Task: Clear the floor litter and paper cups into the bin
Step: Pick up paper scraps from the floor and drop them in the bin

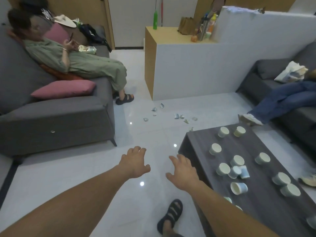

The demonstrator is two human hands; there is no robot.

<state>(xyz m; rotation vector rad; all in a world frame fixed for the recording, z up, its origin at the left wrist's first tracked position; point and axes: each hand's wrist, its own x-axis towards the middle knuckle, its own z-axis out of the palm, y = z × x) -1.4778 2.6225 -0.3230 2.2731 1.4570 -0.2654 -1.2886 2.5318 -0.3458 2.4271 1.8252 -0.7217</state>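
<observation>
Several crumpled bits of litter (177,116) lie scattered on the white tiled floor ahead, in front of a white partition. Several paper cups (236,160), some upright and some tipped over, stand spread across a dark wooden coffee table (193,139) at the right. My left hand (135,162) and my right hand (183,170) reach forward over the floor, fingers spread, holding nothing. The right hand hovers beside the table's left edge. No bin is in view.
A grey sofa (56,117) with a pink cushion (64,89) and a seated person fills the left. A second grey sofa (266,79) with a person's legs in jeans is at the right. The white partition (196,69) stands behind the litter. My sandalled foot (171,214) is below.
</observation>
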